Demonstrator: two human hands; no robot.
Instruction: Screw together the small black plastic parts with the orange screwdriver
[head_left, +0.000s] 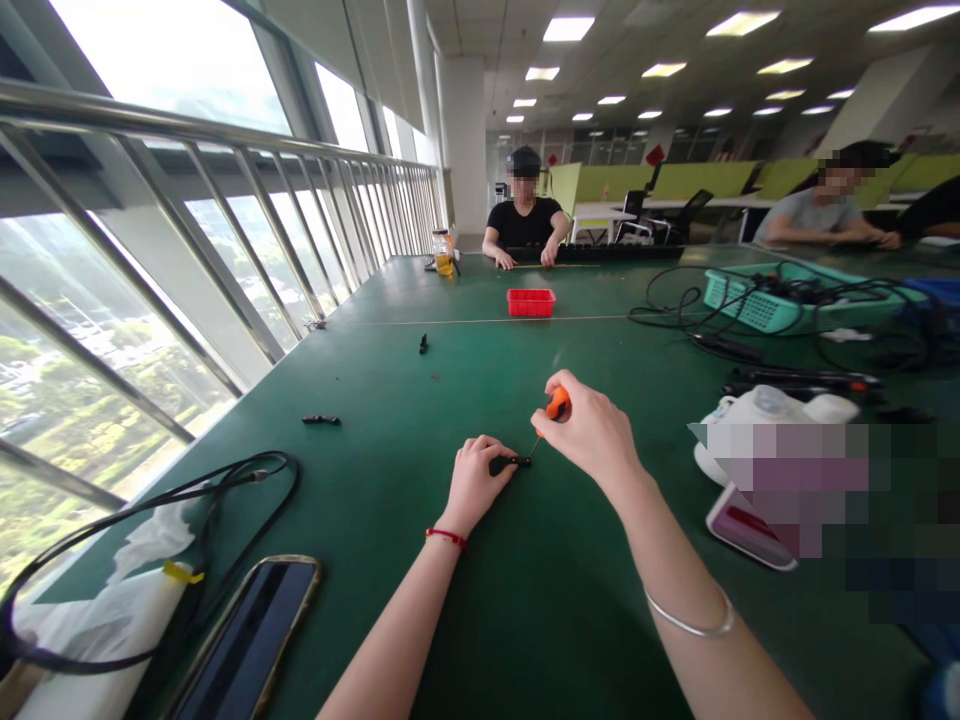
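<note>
My left hand (478, 478) rests on the green table, its fingers closed on a small black plastic part (517, 461) that lies against the surface. In my right hand (592, 425) is a screwdriver (557, 403) with an orange and black handle, gripped between thumb and fingers. Its thin shaft slants down to the right end of the black part, and the tip appears to touch it. Whether a screw sits under the tip is too small to make out. Two similar black pieces lie apart to the left, a nearer one (321, 420) and a farther one (423, 344).
Ahead stands a red basket (531, 303); beyond it a person (525, 215) works. A phone (251, 640) and black cable (281, 480) lie at left. At right are a white bottle (772, 405), a pink-edged object (750, 528) and a teal basket (780, 300) with tangled cables.
</note>
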